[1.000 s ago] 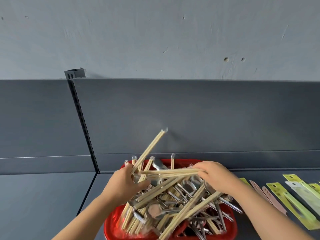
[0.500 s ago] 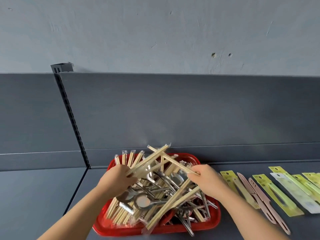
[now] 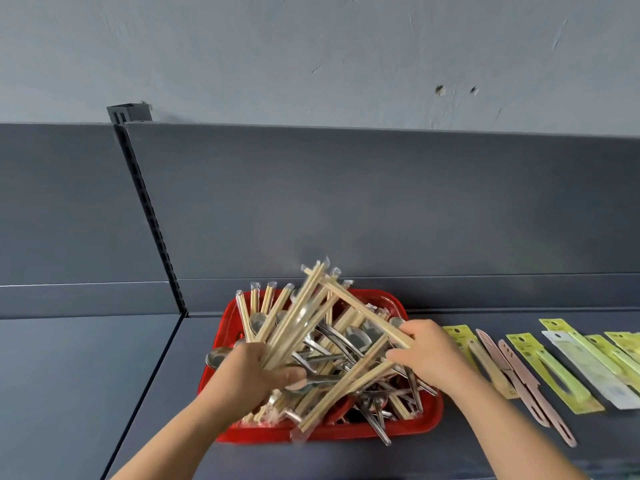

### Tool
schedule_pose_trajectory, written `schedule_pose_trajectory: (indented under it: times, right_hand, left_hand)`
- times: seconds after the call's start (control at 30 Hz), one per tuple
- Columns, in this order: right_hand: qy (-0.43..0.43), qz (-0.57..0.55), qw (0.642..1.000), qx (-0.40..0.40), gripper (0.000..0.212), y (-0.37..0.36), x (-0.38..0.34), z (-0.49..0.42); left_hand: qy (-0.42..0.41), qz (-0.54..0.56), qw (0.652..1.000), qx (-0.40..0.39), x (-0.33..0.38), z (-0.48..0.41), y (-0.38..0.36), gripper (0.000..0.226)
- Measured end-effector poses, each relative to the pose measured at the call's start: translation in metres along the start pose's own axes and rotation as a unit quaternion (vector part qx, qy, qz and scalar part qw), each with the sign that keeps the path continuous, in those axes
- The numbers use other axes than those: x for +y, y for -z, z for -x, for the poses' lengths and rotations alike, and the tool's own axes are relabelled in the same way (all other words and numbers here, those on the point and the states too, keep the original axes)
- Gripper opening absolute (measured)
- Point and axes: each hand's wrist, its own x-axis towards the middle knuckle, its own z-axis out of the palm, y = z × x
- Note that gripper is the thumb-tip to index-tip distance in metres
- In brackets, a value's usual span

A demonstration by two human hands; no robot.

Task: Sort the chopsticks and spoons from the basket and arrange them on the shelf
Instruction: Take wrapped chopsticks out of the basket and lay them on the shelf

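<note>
A red basket sits on the dark grey shelf, piled with wrapped wooden chopsticks and metal spoons. My left hand grips a bundle of wrapped chopsticks that fans upward over the basket. My right hand pinches one wrapped chopstick pair by its near end; its far end reaches up to the top of the left hand's bundle.
Packaged utensils in yellow-green cards and pink ones lie in a row on the shelf right of the basket. The shelf's back panel rises behind, with a slotted upright at the left.
My left hand's bundle now stands steeper over the basket. My right hand has shifted slightly right, still pinching its chopstick pair. The camera moved, so the basket sits more central.
</note>
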Motion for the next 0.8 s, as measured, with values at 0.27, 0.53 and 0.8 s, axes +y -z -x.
schedule_pose_trajectory:
  times: [0.27,0.53,0.8]
  right_hand:
    - [-0.058,-0.079,0.992,0.076,0.009,0.015,0.039,-0.004]
    - [-0.070,-0.172,0.977,0.105,0.005,0.008,0.040,-0.017]
    - [-0.003,-0.205,0.977,0.053,0.004,0.010,0.010,-0.031]
  left_hand:
    - [-0.031,-0.151,0.988,0.004,0.023,-0.006,-0.040,0.031]
    - [-0.030,-0.160,0.987,-0.013,0.026,-0.020,-0.040,0.027]
    - [-0.020,-0.093,0.995,-0.026,0.019,-0.020,-0.017,0.020]
